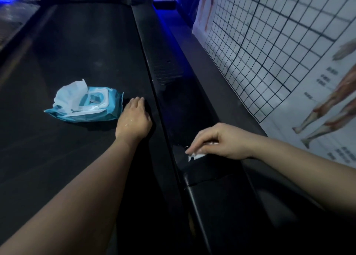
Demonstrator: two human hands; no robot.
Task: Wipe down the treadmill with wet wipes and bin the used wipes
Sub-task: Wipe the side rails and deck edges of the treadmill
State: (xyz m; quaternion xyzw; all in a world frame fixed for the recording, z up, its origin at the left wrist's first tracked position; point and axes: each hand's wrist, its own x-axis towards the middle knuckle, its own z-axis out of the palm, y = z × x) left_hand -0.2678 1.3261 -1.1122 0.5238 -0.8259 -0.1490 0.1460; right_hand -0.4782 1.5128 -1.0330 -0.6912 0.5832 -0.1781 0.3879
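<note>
The black treadmill belt [73, 48] stretches away from me, with its right side rail [173, 85] running alongside. A blue wet-wipe pack [90, 106] lies on the belt, its lid flipped up and a white wipe sticking out of it. My left hand [134, 120] rests flat on the belt just right of the pack, fingers straight. My right hand [217, 141] presses a small white wipe [196, 155] against the side rail, fingers curled down over it. Most of the wipe is hidden under the fingers.
A large anatomy poster with a grid [279, 48] covers the wall close on the right. The treadmill's rear end cap [212, 177] sits just below my right hand. Blue light glows at the far end of the room. No bin is in view.
</note>
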